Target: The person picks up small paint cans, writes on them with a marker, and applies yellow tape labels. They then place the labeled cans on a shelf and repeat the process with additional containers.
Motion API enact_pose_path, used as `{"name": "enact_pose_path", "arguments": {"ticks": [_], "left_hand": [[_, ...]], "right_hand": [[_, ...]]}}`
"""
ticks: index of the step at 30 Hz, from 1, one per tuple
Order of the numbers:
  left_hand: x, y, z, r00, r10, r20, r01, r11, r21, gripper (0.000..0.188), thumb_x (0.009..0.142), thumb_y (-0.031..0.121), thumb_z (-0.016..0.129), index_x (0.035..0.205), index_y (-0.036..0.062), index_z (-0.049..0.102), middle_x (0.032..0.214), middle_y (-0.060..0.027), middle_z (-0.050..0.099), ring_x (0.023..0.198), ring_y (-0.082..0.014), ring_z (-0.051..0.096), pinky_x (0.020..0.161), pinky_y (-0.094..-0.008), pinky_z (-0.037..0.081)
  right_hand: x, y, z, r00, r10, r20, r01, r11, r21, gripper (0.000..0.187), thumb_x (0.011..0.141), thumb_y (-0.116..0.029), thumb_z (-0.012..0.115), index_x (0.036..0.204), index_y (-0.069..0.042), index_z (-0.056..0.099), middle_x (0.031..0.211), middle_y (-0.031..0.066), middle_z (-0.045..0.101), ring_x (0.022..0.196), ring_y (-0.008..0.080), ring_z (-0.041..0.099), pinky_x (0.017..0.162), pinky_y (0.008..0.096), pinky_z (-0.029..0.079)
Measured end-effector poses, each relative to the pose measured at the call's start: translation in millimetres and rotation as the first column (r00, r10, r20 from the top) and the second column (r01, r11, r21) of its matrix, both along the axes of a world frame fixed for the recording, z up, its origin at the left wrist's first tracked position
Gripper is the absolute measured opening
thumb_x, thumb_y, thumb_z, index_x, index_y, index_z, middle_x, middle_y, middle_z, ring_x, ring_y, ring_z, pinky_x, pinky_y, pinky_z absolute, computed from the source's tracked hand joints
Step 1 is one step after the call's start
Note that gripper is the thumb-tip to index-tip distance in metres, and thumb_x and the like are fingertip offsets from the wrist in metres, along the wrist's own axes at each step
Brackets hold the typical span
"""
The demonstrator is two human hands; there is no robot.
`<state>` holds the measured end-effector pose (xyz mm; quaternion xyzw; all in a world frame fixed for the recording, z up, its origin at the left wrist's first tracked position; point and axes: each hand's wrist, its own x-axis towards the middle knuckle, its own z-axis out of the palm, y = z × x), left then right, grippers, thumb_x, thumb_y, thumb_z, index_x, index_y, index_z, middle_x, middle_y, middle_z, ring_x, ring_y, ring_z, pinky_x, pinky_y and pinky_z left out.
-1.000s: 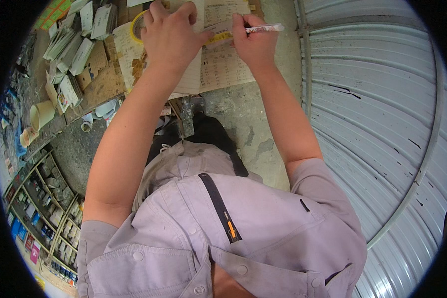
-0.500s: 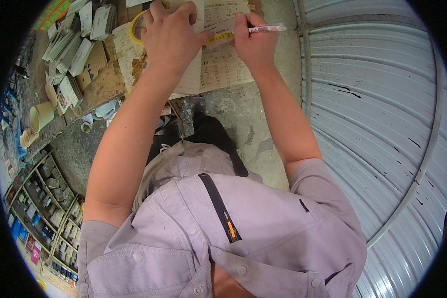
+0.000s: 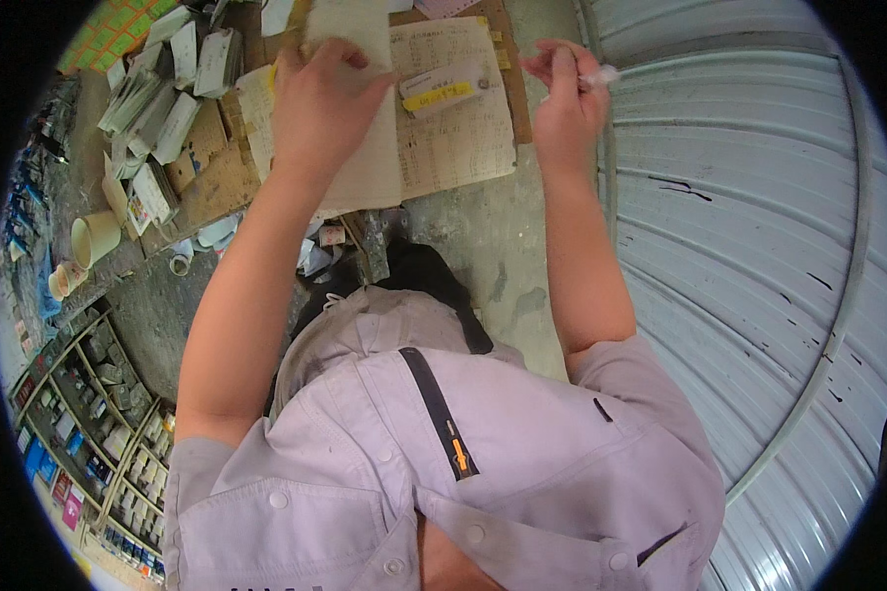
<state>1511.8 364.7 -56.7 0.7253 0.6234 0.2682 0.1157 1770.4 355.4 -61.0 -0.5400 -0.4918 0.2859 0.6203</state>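
Note:
A handwritten notebook (image 3: 453,148) lies spread on the bench. On its right page rests a white paper tag (image 3: 458,75) with a strip of yellow tape across it and a hole at its right end. Over the left page hovers my left hand (image 3: 320,108), thumb stretched toward the tag and fingers curled round a roll of yellow tape (image 3: 292,41), seen nearly edge-on and blurred. My right hand (image 3: 570,108) is off the notebook's right edge, its fingers closed on a white pen (image 3: 601,76) that is smeared by motion.
Bundles of white tags (image 3: 153,94) stand at the left on cardboard (image 3: 202,143). Beside them is a paper cup (image 3: 96,238). A rack of small boxes (image 3: 89,424) is low on the left. A corrugated metal wall (image 3: 739,217) closes off the right side.
My right hand has moved right with the pen, away from the tag, which now lies uncovered on the page. My left hand has shifted slightly down, and the tape roll has turned edge-on.

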Motion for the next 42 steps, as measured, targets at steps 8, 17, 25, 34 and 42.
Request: {"name": "enact_pose_path", "arguments": {"ticks": [8,17,25,34,42], "left_hand": [[-85,-34,20,0.915,0.136,0.381,-0.032,0.963,-0.266,0.055,0.093,0.015,0.079,0.144,0.0121,0.060,0.132,-0.0162,0.069,0.125,-0.0304,0.066,0.100,-0.0413,0.054],[-104,-94,5,0.335,0.604,0.724,-0.102,0.787,-0.609,0.084,0.093,0.013,0.082,0.164,0.0074,0.038,0.126,-0.0169,0.071,0.113,-0.0220,0.069,0.095,-0.0342,0.055],[-58,-118,16,0.511,0.442,0.737,0.031,0.848,-0.530,0.080,0.094,0.017,0.081,0.162,0.0027,0.042,0.137,-0.0211,0.068,0.117,-0.0236,0.069,0.100,-0.0350,0.056],[2,-91,63,0.549,0.176,0.817,0.490,0.724,-0.485,0.081,0.099,0.027,0.078,0.166,0.0068,0.037,0.153,-0.0219,0.055,0.135,-0.0321,0.061,0.110,-0.0437,0.053],[14,-109,54,-0.032,0.440,0.897,0.725,0.628,-0.282,0.073,0.104,0.038,0.072,0.163,0.0108,0.040,0.152,-0.0153,0.056,0.142,-0.0303,0.056,0.119,-0.0483,0.046]], "right_hand": [[25,-4,14,0.844,0.534,-0.046,-0.536,0.842,-0.070,0.044,0.109,-0.043,0.058,0.097,-0.004,0.073,0.085,0.0010,0.066,0.072,0.0109,0.054,0.068,0.0314,0.044],[-1,28,8,0.570,0.471,0.673,-0.338,0.881,-0.331,0.051,0.079,-0.048,0.087,0.108,-0.008,0.076,0.109,0.0040,0.074,0.088,0.0230,0.069,0.079,0.0383,0.055],[-13,57,11,0.026,0.639,0.769,-0.342,0.728,-0.594,0.060,0.071,-0.038,0.094,0.123,-0.013,0.077,0.116,0.0099,0.075,0.106,0.0332,0.074,0.087,0.0424,0.060],[66,-10,102,0.874,0.447,0.190,-0.248,0.748,-0.616,0.047,0.079,-0.025,0.091,0.115,0.002,0.077,0.100,0.0055,0.078,0.094,0.0148,0.072,0.085,0.0340,0.058],[-23,-71,130,0.745,0.664,0.054,-0.534,0.643,-0.549,0.040,0.082,-0.022,0.088,0.112,0.000,0.077,0.093,0.0043,0.078,0.083,0.0148,0.072,0.078,0.0359,0.060]]}}
